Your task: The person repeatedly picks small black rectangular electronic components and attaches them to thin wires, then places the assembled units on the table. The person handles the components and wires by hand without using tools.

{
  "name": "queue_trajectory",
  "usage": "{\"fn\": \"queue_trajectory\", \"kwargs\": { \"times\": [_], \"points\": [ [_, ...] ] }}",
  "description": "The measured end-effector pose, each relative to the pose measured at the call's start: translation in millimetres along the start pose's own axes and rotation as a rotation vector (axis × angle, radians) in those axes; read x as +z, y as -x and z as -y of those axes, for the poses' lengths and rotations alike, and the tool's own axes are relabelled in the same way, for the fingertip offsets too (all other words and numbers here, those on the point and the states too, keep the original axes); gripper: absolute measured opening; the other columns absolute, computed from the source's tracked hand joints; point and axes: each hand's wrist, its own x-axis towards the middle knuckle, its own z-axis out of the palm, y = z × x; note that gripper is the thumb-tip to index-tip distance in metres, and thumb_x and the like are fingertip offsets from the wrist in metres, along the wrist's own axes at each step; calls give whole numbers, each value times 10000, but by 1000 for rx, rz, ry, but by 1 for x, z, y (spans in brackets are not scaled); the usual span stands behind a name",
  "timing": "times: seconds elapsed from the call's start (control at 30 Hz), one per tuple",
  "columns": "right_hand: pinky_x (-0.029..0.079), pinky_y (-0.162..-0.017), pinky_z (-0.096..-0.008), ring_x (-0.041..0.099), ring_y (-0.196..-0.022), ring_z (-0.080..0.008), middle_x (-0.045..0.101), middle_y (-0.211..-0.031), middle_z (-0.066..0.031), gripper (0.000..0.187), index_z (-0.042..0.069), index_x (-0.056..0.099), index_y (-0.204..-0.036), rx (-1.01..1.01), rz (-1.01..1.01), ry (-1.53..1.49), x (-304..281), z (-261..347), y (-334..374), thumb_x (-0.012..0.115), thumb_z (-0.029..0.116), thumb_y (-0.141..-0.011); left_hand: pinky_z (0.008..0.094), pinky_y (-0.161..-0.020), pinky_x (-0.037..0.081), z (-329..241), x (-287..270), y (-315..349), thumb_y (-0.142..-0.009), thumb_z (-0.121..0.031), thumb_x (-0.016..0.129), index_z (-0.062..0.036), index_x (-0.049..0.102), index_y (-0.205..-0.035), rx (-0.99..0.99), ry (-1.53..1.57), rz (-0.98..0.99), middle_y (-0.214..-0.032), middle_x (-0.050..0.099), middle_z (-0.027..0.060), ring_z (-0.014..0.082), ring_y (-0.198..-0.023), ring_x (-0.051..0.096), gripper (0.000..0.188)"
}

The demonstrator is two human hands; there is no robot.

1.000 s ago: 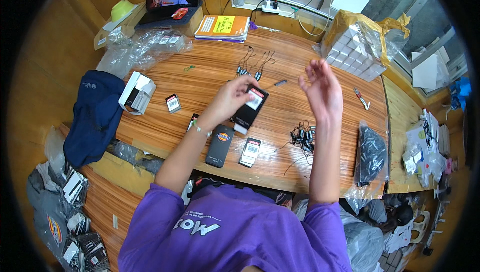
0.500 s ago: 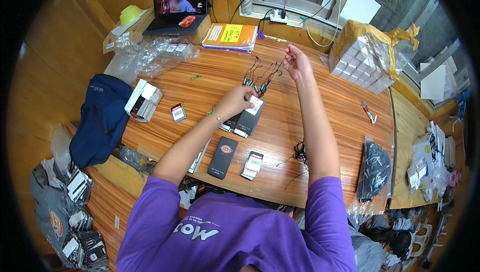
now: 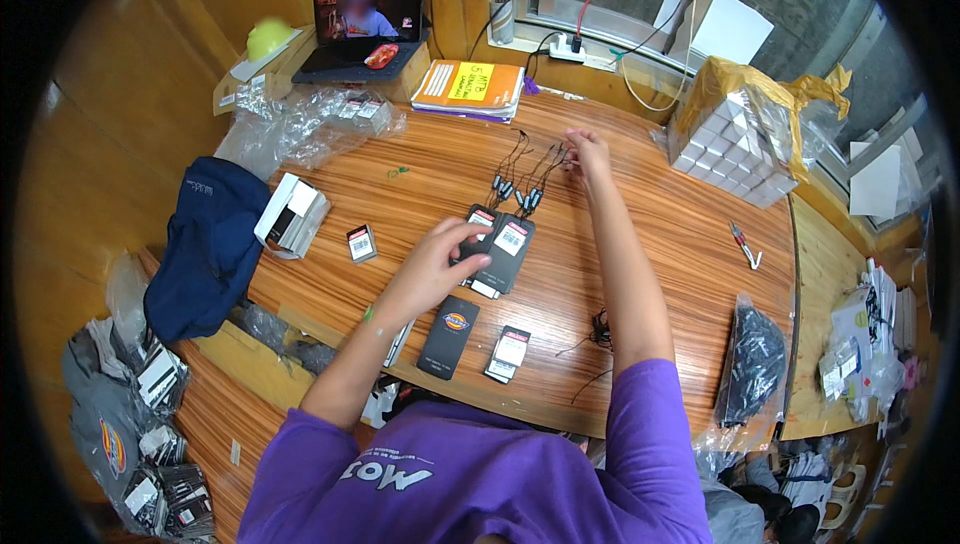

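Left hand (image 3: 437,266): mine, thumb and index spread with a gap between, over the left tag stack (image 3: 481,220); other fingers tucked from view, can't tell. Contact with the cards: can't tell either.
Right hand (image 3: 590,156): fingers bent in, next to the far ends of the black cords (image 3: 519,159); too small to tell if I'm pinching one.
Tag stacks: left one partly under my left hand, right tag stack (image 3: 507,262) just beside it, stickers up. Risk: my thumb brushes sideways and skews them, as they lie so close together.
Cords: two bunches splayed beyond the stacks' far edges, ends loose. Risk: tugging one drags its neighbours, since they lie bunched.
Logo tag (image 3: 448,339): flat, nearer my body, close to my left forearm. Risk: a low elbow shoves it.
Near sticker stack (image 3: 509,354): right of the logo tag, cards not quite lined up. Risk: slides apart if bumped.
Cord tangle (image 3: 601,330): partly behind my right forearm. Risk: arm catches a stray end and knots it tighter.
White box (image 3: 296,216): far left, packed with cards. Risk: contents slip out if knocked.
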Motion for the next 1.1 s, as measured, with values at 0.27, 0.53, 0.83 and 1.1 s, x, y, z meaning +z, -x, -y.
{"fn": "queue_trajectory", "kwargs": {
  "times": [0.27, 0.53, 0.83, 1.1],
  "points": [
    [320, -638, -261, 355, -630, -82, 434, -600, 92, 391, 195, 515, -640, -188, 1036, -963, -10, 22, 181, 613, 569, -696, 168, -531, 343, 7, -11, 59, -761, 3, 630, -26, 603, -1048, 55, 132, -390, -903, 536, 26, 41, -615, 400, 290],
    [348, -700, -279, 423, -673, -80, 468, -634, 83, 389, 208, 533, -661, -283, 1416, -1047, 0, 20, 261, 601, 588, -706, 193, -572, 353, -16, -3, 64, -754, 10, 634, -9, 612, -1011, 178, 107, -367, -876, 551, 35, 61, -617, 407, 258],
    [368, -649, -273, 422, -637, -112, 465, -677, -7, 344, 100, 499, -687, -265, 747, -444, -2, 13, 297, 515, 374, -894, 233, -659, 416, -5, -14, 79, -754, -26, 644, -24, 638, -942, 212, -51, -351, -880, 570, 72, 148, -736, 522, 189],
    [417, -781, -349, 510, -874, -286, 551, -888, -122, 223, 3, 604, -939, -461, 198, 947, -20, -46, 302, 637, 149, -773, 633, -1022, 67, 8, -12, 68, -531, -334, 793, -165, 661, -990, 260, -746, 49, -1263, 444, 52, 299, -1311, 224, 506]
  ]
}}
